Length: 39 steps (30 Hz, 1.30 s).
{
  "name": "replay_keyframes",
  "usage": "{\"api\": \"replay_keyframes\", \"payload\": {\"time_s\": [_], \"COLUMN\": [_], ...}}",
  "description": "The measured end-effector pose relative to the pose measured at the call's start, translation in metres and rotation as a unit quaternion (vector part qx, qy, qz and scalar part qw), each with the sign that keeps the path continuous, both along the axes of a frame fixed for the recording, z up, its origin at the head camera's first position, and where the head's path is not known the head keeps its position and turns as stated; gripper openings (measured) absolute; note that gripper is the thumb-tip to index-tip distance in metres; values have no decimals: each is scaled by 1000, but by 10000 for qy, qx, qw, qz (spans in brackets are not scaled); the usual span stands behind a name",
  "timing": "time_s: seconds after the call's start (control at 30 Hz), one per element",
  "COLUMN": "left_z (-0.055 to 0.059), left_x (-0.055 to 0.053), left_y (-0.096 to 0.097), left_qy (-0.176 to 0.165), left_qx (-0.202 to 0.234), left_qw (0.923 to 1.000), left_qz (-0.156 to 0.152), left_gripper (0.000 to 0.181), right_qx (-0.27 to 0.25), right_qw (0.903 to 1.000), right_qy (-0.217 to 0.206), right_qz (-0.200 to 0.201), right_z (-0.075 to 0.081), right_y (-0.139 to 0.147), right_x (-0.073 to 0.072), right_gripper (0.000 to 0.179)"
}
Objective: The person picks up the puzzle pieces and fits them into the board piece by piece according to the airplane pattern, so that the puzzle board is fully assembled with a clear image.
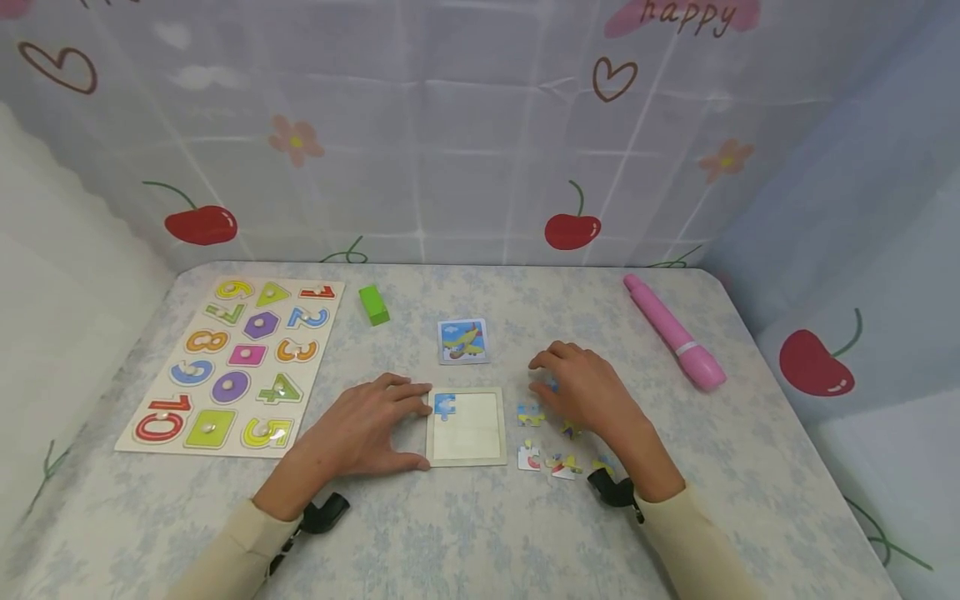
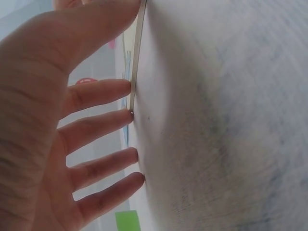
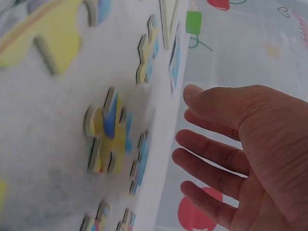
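A pale square puzzle tray (image 1: 504, 425) lies on the table with one blue jigsaw piece (image 1: 445, 406) in its upper left corner. My left hand (image 1: 367, 429) rests at the tray's left edge, thumb and fingers spread; its thumb touches the rim in the left wrist view. My right hand (image 1: 585, 387) hovers with loosely bent fingers above loose pieces, holding nothing. Beside the tray lie a blue and yellow piece (image 1: 530, 415), a white and red piece (image 1: 528, 457) and several others. In the right wrist view, a yellow and blue piece (image 3: 109, 134) lies below the fingers.
Behind the tray lies a picture card with a plane (image 1: 463, 342). A green block (image 1: 373, 306) is farther left, near a number and shape board (image 1: 307, 392). On the right lies a pink pen-like object (image 1: 671, 329). A printed curtain (image 1: 480, 167) hangs beyond the table.
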<state>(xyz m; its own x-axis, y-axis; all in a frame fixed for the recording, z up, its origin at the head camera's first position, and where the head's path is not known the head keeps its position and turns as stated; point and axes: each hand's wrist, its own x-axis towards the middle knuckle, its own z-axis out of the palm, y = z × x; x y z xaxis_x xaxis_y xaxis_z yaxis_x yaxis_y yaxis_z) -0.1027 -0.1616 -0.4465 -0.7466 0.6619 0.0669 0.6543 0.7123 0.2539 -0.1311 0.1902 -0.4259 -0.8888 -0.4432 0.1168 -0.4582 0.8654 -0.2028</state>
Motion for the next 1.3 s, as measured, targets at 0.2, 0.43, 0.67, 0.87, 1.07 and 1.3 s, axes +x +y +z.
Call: {"api": "replay_keyframes", "payload": {"time_s": [0.2,0.43,0.67,0.87,1.07,1.3], "left_z": [0,-1,-1,-1,-2,-3], "left_x": [1,1,0,0,0,0], "left_y": [0,1,1,1,1,0], "left_qy": [55,95,71,106,158,167], "left_qx": [71,43,12,-23,-3,21], "left_qw": [10000,9999,10000,9999,9999,9999], "left_qz": [5,-6,16,12,-5,-16], "left_gripper": [71,72,72,72,72,73], "right_qx": [70,75,-79,-339,-462,-685], "right_qw": [9998,9993,9978,9953,9919,9876], "right_qy": [-147,-284,-581,-811,-1064,-1304], "right_qz": [-126,-217,-318,-403,-515,-537], "right_z": [-3,-7,-9,-11,-12,-16], "right_y": [8,20,30,36,42,48], "right_x": [0,1,0,-1,-3,-6], "right_gripper": [33,35,40,41,41,39]}}
